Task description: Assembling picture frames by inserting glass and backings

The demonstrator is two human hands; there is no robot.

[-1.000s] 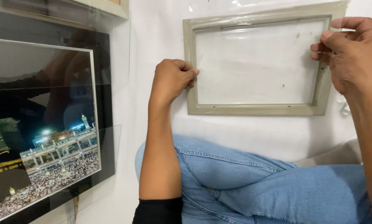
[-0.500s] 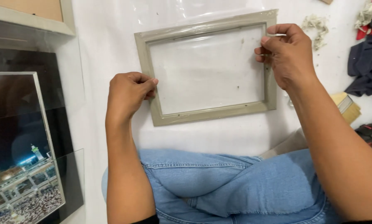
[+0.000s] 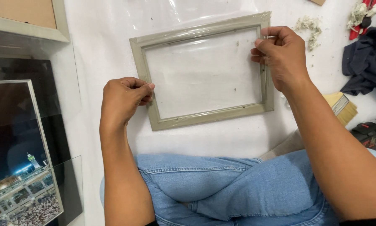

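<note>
A grey-beige picture frame [image 3: 204,118] with a clear pane lies flat on a white sheet [image 3: 104,37], wrapped in thin clear plastic film. My left hand [image 3: 123,100] pinches the frame's left side near its lower corner. My right hand [image 3: 282,56] grips the frame's right side near the top, fingers curled over the edge. Both forearms reach out over my crossed legs in blue jeans [image 3: 221,188].
A large framed night-time city picture [image 3: 20,167] lies at the left, with another frame's corner [image 3: 24,19] above it. At the right are a dark cloth [image 3: 366,62], a paintbrush [image 3: 341,106], red-handled tools [image 3: 359,16], a black and red tool [image 3: 370,132] and fluff [image 3: 307,25].
The view has shifted, so the frame now sits more to the left and lower in the picture. Both hands keep their hold on the frame's two sides.
</note>
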